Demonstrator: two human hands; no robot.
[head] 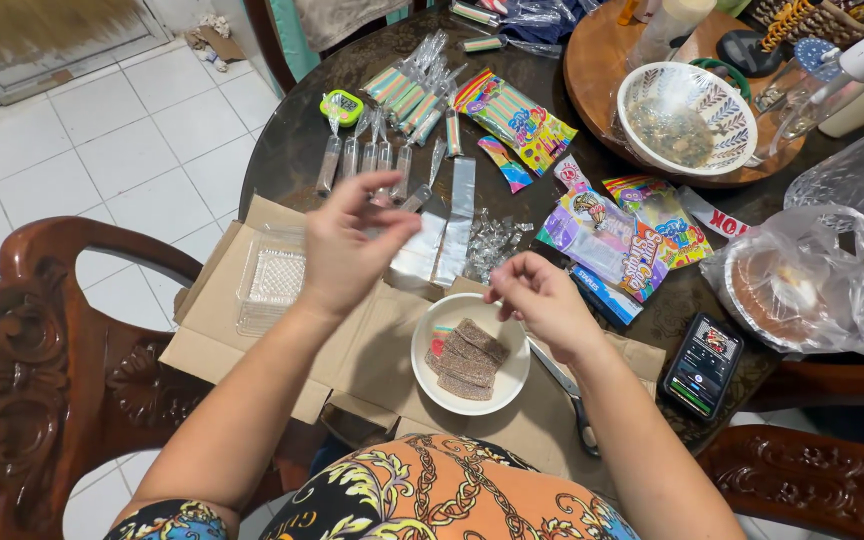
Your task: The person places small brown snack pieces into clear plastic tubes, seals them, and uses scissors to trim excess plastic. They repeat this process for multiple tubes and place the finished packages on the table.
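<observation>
My left hand (pixel 347 245) hovers above the flattened cardboard (pixel 252 330), fingers pinched on a small clear plastic sleeve (pixel 422 235). My right hand (pixel 542 300) sits over the rim of a white bowl (pixel 432 380), fingers curled together; whether anything is pinched in them I cannot tell. The bowl holds several flat brown sugared candy strips (pixel 467 358). More clear sleeves (pixel 452 225) lie just beyond my hands.
Filled narrow candy packets (pixel 372 155) and colourful candy bags (pixel 612 240) cover the dark round table (pixel 292 140). Scissors (pixel 567 395) lie by the bowl, a phone (pixel 702 365) to the right, a clear tray (pixel 272 280) on the left. Carved wooden chairs (pixel 42 360) flank me.
</observation>
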